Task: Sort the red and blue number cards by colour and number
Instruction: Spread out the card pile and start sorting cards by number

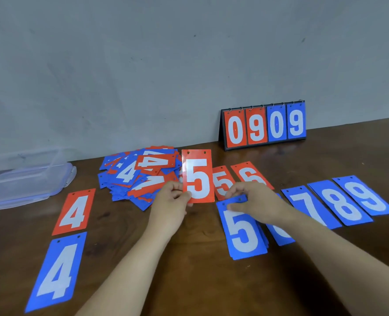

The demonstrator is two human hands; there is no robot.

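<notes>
A clear plastic box [27, 183] sat at the far left of the counter [189, 281]. Right of it lay a red 4 card [75, 212], with a blue 4 card [56, 270] just nearer. Farther back, a mixed heap of cards [132, 176] was piled loosely. The left hand [173, 201] held a raised red 5 card [198, 176] upright, its grip pinching the card's lower left edge. Behind that lay another red 5 [222, 181] and a red 6 [250, 175]. The right hand [255, 204] rested its bent fingers on the top edge of a blue 5 stack [243, 233]; whether that grip pinched it could not be told. Rightward lay a blue 7 [307, 201], blue 8 [341, 201] and blue 9 [364, 195]. A flip scoreboard [264, 126] stood by the far wall.
</notes>
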